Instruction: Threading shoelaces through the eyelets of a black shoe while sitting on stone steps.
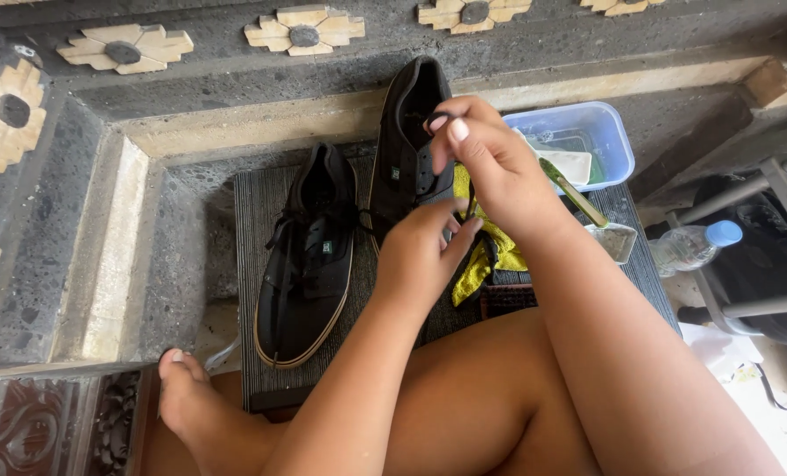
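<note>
Two black canvas sneakers with tan soles are in front of me. One sneaker (pixel 309 256) lies flat on a dark ribbed mat (pixel 257 207), its laces loose. The other sneaker (pixel 408 132) stands tilted up on its heel between my hands. My right hand (pixel 481 154) pinches a black lace at the eyelets near its tongue. My left hand (pixel 424 251) grips the lower side of that same sneaker. A yellow cloth (pixel 486 260) lies under the raised sneaker, partly hidden by my hands.
A blue plastic tub (pixel 609 132) with water and a white bar sits at the back right, a brush handle (pixel 574 189) beside it. A water bottle (pixel 693 245) and grey metal chair legs (pixel 768 189) are at right. Stone ledges wall in the left and back. My bare legs and foot (pixel 186 397) fill the foreground.
</note>
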